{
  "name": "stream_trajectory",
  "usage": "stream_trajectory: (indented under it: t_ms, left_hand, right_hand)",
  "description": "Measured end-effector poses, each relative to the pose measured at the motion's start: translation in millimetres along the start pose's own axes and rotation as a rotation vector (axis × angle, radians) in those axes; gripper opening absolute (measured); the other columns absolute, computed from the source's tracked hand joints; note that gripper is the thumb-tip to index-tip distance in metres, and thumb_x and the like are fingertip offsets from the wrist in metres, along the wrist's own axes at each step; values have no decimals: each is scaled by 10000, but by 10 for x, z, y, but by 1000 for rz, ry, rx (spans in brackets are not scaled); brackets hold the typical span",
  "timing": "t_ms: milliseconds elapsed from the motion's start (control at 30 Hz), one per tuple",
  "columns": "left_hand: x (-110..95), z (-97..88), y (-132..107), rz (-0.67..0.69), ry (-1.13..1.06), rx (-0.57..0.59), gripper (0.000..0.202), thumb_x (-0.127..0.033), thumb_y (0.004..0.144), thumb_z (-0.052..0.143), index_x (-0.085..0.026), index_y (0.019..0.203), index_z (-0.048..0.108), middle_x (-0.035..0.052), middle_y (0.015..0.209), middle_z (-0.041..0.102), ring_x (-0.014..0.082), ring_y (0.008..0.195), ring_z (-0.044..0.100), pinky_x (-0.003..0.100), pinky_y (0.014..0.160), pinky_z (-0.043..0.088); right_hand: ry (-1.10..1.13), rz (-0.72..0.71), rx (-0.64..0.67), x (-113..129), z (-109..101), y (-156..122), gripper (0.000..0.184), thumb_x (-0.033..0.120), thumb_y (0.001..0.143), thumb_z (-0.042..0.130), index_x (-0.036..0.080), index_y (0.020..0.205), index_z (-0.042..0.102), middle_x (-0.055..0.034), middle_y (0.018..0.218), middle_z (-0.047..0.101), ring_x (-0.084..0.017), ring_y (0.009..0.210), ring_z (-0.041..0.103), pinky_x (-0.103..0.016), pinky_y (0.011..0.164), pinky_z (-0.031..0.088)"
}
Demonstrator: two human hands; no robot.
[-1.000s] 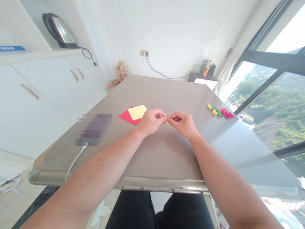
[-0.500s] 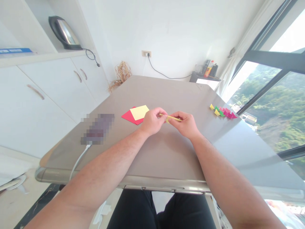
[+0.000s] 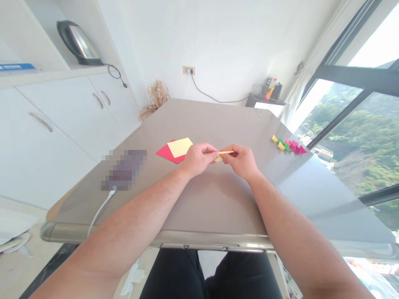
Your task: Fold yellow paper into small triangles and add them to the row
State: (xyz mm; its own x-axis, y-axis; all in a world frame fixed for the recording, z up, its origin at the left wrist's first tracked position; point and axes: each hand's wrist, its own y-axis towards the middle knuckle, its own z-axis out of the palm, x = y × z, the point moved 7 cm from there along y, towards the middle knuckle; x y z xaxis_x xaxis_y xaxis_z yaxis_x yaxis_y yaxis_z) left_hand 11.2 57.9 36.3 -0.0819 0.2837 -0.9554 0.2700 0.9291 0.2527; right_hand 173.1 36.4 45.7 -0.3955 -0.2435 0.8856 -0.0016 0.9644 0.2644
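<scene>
Paper (image 3: 227, 152), yellow and folded, at centre of frame, over bench (image 3: 215, 199). Left hand (image 3: 198, 161): grip closed on left portion. Right hand (image 3: 242, 162): grip closed on right portion. Exact fold shape uncertain, being partly hidden behind the hands. Left of centre, flat on bench: yellow sheet (image 3: 180, 147) overlapping red sheet (image 3: 163, 153). Right of frame, on bench: cluster of small folded pieces (image 3: 293, 146) in yellow, green and pink. Left of frame: pixelated dark object (image 3: 124, 170).

You hold the folded yellow paper (image 3: 225, 152) nearly level between left hand (image 3: 200, 159) and right hand (image 3: 242, 161), a part showing just below your grip.
</scene>
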Motion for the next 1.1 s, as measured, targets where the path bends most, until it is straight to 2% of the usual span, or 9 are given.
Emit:
stream_trajectory:
  t_ms: [200, 433, 567, 767, 900, 1100]
  left_hand:
    - [59, 21, 9, -51, -164, 13, 187, -321, 757, 784, -154, 804, 715, 60, 828, 740, 196, 796, 709, 368, 708, 628]
    - [74, -26, 41, -52, -206, -13, 192, -326, 740, 802, -156, 794, 731, 48, 836, 743, 202, 838, 715, 391, 776, 629]
    - [54, -17, 29, -70, -178, 10, 244, -384, 736, 816, -164, 833, 775, 56, 849, 756, 200, 834, 708, 369, 771, 617]
    - [55, -24, 25, -75, -143, -11, 243, -365, 703, 840, -166, 832, 790, 60, 827, 768, 202, 802, 715, 361, 760, 611]
    - [84, -51, 34, -63, -122, -57, 266, -391, 702, 841, -172, 844, 790, 57, 829, 776, 206, 773, 727, 373, 772, 611]
    - [66, -46, 17, -34, -16, -54, 305, -455, 714, 831, -190, 862, 793, 64, 832, 785, 216, 759, 736, 356, 741, 594]
  right_hand:
    - [76, 3, 15, -28, -10, 16, 178, 274, 759, 668, 197, 866, 788, -12, 663, 704, -158, 644, 636, -266, 584, 463]
    - [244, 18, 23, -40, -21, 21, 206, 318, 774, 695, 177, 897, 780, -39, 711, 748, -183, 662, 696, -347, 712, 572]
    - [241, 19, 46, -38, -9, 17, 212, 325, 772, 721, 176, 907, 784, -41, 724, 754, -188, 675, 705, -364, 734, 585]
    - [336, 48, 76, -12, -6, 9, 212, 319, 741, 747, 165, 885, 757, -45, 720, 752, -194, 673, 716, -376, 732, 602]
    - [431, 51, 105, 12, 18, 5, 321, 294, 684, 798, 182, 976, 725, -30, 771, 757, -205, 728, 728, -386, 743, 613]
    - [304, 48, 53, -14, 2, 11, 269, 386, 719, 817, 169, 853, 730, -35, 728, 740, -184, 661, 712, -364, 712, 602]
